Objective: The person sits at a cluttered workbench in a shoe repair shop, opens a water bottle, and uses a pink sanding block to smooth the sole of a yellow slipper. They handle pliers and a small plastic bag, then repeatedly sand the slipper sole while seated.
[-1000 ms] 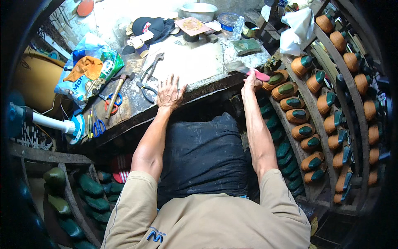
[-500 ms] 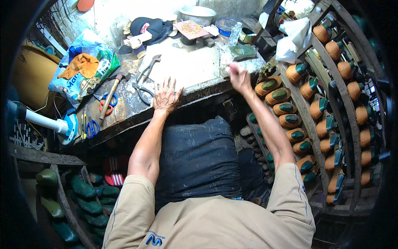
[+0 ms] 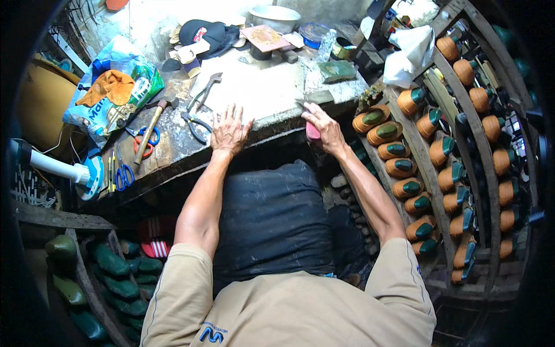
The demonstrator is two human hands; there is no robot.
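Note:
My left hand (image 3: 230,133) lies flat with spread fingers at the front edge of the workbench, on the near left corner of a bright white sheet (image 3: 254,87). Closed around a pink-handled tool (image 3: 313,132), my right hand (image 3: 326,130) is at the bench's front edge, right of the sheet. The tool's working end is mostly hidden by the fingers. Just beyond them rests a flat grey piece (image 3: 319,97). Left of my left hand are black-handled pliers (image 3: 196,127) and metal pincers (image 3: 205,92).
A hammer (image 3: 151,130), scissors (image 3: 124,177) and a plastic bag (image 3: 115,87) with orange leather lie left. A cap (image 3: 202,37), metal basin (image 3: 274,20) and green block (image 3: 338,72) stand behind. Racks of brown shoes on green lasts (image 3: 442,150) rise right; green lasts (image 3: 110,260) lower left.
My right hand has come down and inward to the bench edge, and its pink-handled tool shows more clearly. My left hand stays in place on the sheet. The view has shifted slightly.

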